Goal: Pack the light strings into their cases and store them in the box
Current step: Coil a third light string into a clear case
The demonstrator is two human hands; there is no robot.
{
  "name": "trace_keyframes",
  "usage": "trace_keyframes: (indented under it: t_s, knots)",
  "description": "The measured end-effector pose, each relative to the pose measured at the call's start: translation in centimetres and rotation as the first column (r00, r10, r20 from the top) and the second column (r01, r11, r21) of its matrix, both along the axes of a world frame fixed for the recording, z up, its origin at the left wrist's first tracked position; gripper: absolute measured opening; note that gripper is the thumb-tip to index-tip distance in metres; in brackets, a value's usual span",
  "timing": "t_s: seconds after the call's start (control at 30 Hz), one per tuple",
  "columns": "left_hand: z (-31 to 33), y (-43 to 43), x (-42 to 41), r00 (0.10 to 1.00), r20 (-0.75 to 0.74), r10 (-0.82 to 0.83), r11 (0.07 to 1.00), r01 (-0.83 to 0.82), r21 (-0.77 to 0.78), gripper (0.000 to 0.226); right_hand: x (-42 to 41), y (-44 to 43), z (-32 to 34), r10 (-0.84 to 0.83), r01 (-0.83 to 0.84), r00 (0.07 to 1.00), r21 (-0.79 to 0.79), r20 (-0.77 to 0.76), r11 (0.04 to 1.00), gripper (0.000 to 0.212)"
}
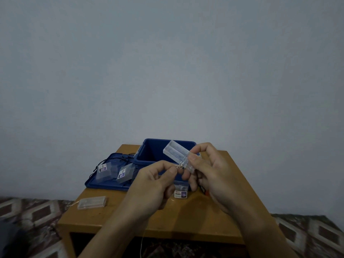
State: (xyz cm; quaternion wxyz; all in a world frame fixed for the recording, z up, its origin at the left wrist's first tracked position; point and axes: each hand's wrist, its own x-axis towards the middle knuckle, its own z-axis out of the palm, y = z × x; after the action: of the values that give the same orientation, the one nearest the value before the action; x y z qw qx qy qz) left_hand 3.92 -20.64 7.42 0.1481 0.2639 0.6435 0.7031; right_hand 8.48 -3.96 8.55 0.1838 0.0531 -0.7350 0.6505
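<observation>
My right hand (206, 170) grips a clear plastic battery pack (176, 153) of a light string, held tilted above the table in front of the open blue box (149, 151). My left hand (152, 179) pinches the thin wire (176, 166) where it leaves the pack's lower end. Two clear cases with labels (104, 171) (125, 173) lie on the blue lid (104, 183) left of the box. A third labelled case (180, 192) lies on the table under my hands. Another clear battery pack (92, 202) rests at the table's left front.
The small wooden table (186, 220) stands against a plain pale wall. Dark cords (111, 159) lie on the lid behind the cases. A thin wire (142, 243) hangs over the table's front edge. Patterned floor covering (28, 211) lies on both sides.
</observation>
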Motion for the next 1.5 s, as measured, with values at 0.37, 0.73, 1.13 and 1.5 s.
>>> trace_keyframes:
  t_s: [0.37, 0.73, 1.13, 1.5]
  knots:
    - [-0.6, -0.5, -1.1, 0.991, -0.061, -0.115, 0.987, 0.107, -0.118, 0.037, 0.6, 0.9, 0.2, 0.263, -0.235, 0.964, -0.310, 0.050, 0.921, 0.020]
    - [1.2, -1.5, -2.9, 0.982, 0.084, -0.171, 0.971, 0.182, -0.152, 0.038, 1.4, 1.6, 0.8, 0.531, -0.501, 0.833, -0.196, 0.156, 0.843, 0.018]
    - [6.6, -1.8, -2.4, 0.984, -0.151, -0.097, 0.934, 0.038, -0.354, 0.040, 1.1, 1.1, 1.3, 0.311, -0.393, 0.891, 0.222, 0.331, 0.892, 0.018]
    - [2.4, -1.7, 0.6, 0.979, -0.188, 0.078, 0.979, -0.111, -0.172, 0.026, 0.8, 0.3, 1.0, 0.038, -0.053, 0.997, 0.276, 0.060, 0.960, 0.020]
